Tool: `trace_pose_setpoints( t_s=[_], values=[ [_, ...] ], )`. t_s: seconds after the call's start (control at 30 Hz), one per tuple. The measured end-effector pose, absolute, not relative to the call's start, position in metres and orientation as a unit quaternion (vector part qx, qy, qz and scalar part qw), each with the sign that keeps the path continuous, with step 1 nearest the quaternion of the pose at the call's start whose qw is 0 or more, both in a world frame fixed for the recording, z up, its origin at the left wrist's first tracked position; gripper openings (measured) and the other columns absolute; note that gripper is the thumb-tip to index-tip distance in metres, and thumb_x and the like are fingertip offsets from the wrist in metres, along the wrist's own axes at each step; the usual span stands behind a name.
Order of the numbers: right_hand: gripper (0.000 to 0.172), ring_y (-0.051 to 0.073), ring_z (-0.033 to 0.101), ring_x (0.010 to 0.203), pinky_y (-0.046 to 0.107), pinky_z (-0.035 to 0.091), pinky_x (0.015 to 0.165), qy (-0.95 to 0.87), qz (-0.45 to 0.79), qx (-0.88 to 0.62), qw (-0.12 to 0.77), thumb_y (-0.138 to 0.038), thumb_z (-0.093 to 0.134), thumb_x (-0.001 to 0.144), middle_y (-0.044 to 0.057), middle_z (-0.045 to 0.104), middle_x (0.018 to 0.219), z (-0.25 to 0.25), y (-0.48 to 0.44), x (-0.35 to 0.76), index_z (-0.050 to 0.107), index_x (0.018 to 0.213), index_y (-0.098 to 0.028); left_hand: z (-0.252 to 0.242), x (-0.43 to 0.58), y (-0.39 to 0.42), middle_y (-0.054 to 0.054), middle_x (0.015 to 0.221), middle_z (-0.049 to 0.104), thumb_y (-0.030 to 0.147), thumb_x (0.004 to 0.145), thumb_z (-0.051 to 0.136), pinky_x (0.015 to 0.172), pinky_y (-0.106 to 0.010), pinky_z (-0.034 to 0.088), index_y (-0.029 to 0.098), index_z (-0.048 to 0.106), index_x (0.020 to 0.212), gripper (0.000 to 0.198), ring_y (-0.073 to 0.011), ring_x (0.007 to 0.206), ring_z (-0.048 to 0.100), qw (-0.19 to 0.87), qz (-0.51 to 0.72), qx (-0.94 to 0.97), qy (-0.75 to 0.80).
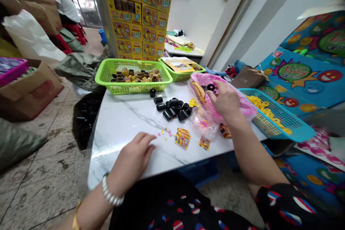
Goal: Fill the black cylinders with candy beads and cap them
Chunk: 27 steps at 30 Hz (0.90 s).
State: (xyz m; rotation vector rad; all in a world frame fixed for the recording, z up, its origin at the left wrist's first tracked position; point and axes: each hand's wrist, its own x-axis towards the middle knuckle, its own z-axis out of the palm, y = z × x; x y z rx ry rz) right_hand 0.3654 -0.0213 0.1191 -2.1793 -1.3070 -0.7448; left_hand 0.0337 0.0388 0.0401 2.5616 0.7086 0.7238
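Note:
My left hand (134, 161) rests on the white marble table (124, 122), fingers loosely curled toward a scatter of tiny pink and yellow beads (164, 133). My right hand (225, 100) reaches over a pink plastic bag (244, 106) and pinches a small black cap (210, 87) at its fingertips. A pile of black cylinders (174, 109) lies in the table's middle. Small stacks of yellow cards (183, 138) sit near the front, beside a clear bag (203, 124) of small pieces.
A green basket (134, 75) with decorated and black cylinders stands at the back, a second green basket (181, 67) beside it. A blue tray (277, 116) of yellow pieces overhangs the right edge. Yellow cartons (140, 10) are stacked behind. A person (60, 0) sits far left.

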Motion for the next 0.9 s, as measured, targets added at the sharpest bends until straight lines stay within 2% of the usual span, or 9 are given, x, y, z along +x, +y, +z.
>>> trace_pose_setpoints(
  t_s=[0.1, 0.17, 0.23, 0.37, 0.53, 0.7, 0.8, 0.87, 0.9],
  values=[
    [0.045, 0.027, 0.062, 0.091, 0.039, 0.046, 0.082, -0.507, -0.25, -0.779, 0.272, -0.036, 0.058, 0.089, 0.015, 0.067, 0.111, 0.107, -0.023, 0.357, 0.057, 0.13, -0.017, 0.052, 0.077, 0.072, -0.012, 0.107, 0.065, 0.008, 0.089, 0.046, 0.079, -0.036, 0.054, 0.016, 0.063, 0.109, 0.027, -0.0233, 0.097, 0.061, 0.048, 0.228, 0.955, 0.181],
    [0.033, 0.022, 0.063, 0.086, 0.034, 0.047, 0.081, -0.587, -0.161, -0.743, 0.279, -0.032, 0.055, 0.091, 0.01, 0.07, 0.101, 0.087, -0.028, 0.325, 0.064, 0.119, -0.019, 0.052, 0.106, 0.094, -0.012, 0.105, 0.064, 0.008, 0.089, 0.046, 0.079, -0.034, 0.053, 0.016, 0.064, 0.107, 0.027, -0.0232, 0.097, 0.057, 0.003, 0.201, 0.97, 0.136],
    [0.021, 0.02, 0.064, 0.083, 0.031, 0.047, 0.079, -0.655, -0.056, -0.715, 0.236, -0.03, 0.056, 0.091, 0.007, 0.072, 0.092, 0.064, -0.034, 0.291, 0.071, 0.103, -0.021, 0.046, 0.126, 0.11, -0.012, 0.102, 0.063, 0.01, 0.09, 0.047, 0.081, -0.035, 0.051, 0.016, 0.065, 0.104, 0.025, -0.0235, 0.097, 0.055, -0.007, 0.185, 0.976, 0.119],
    [0.022, 0.019, 0.063, 0.084, 0.03, 0.045, 0.075, -0.672, 0.008, -0.719, 0.179, -0.03, 0.055, 0.093, 0.007, 0.07, 0.088, 0.03, -0.042, 0.254, 0.074, 0.092, -0.02, 0.032, 0.14, 0.124, -0.013, 0.097, 0.059, 0.013, 0.091, 0.045, 0.083, -0.038, 0.048, 0.015, 0.066, 0.102, 0.024, -0.025, 0.094, 0.052, -0.012, 0.172, 0.979, 0.111],
    [0.022, 0.021, 0.061, 0.087, 0.031, 0.044, 0.077, -0.658, -0.003, -0.73, 0.185, -0.033, 0.058, 0.091, 0.007, 0.068, 0.087, 0.021, -0.037, 0.252, 0.073, 0.088, -0.018, 0.026, 0.14, 0.124, -0.013, 0.099, 0.06, 0.011, 0.088, 0.046, 0.088, -0.039, 0.046, 0.013, 0.063, 0.104, 0.024, -0.0259, 0.097, 0.052, -0.014, 0.187, 0.976, 0.108],
    [0.015, 0.021, 0.06, 0.086, 0.032, 0.044, 0.075, -0.667, -0.013, -0.724, 0.178, -0.025, 0.06, 0.089, 0.007, 0.068, 0.085, 0.02, -0.03, 0.248, 0.071, 0.082, -0.018, 0.032, 0.134, 0.123, -0.011, 0.091, 0.063, 0.009, 0.082, 0.052, 0.086, -0.037, 0.047, 0.012, 0.062, 0.096, 0.018, -0.0262, 0.097, 0.054, 0.005, 0.178, 0.977, 0.115],
    [0.016, 0.021, 0.06, 0.085, 0.032, 0.045, 0.077, -0.667, -0.014, -0.716, 0.205, -0.023, 0.058, 0.09, 0.008, 0.068, 0.084, 0.021, -0.03, 0.248, 0.07, 0.08, -0.017, 0.042, 0.109, 0.114, -0.013, 0.095, 0.062, 0.013, 0.081, 0.056, 0.086, -0.039, 0.049, 0.009, 0.059, 0.107, 0.027, -0.0271, 0.096, 0.054, 0.021, 0.202, 0.966, 0.16],
    [0.015, 0.02, 0.061, 0.084, 0.032, 0.046, 0.079, -0.667, -0.002, -0.699, 0.257, -0.023, 0.057, 0.09, 0.007, 0.068, 0.084, 0.025, -0.033, 0.249, 0.068, 0.082, -0.016, 0.048, 0.083, 0.101, -0.012, 0.098, 0.059, 0.017, 0.082, 0.057, 0.085, -0.039, 0.049, 0.01, 0.057, 0.115, 0.033, -0.0249, 0.093, 0.055, 0.071, 0.226, 0.95, 0.203],
    [0.014, 0.019, 0.062, 0.082, 0.031, 0.047, 0.077, -0.665, 0.01, -0.688, 0.291, -0.023, 0.058, 0.09, 0.006, 0.068, 0.084, 0.027, -0.035, 0.249, 0.068, 0.084, -0.016, 0.049, 0.068, 0.093, -0.01, 0.098, 0.057, 0.019, 0.083, 0.057, 0.082, -0.036, 0.05, 0.013, 0.059, 0.112, 0.029, -0.0224, 0.09, 0.056, 0.108, 0.228, 0.942, 0.222]
  ],
)
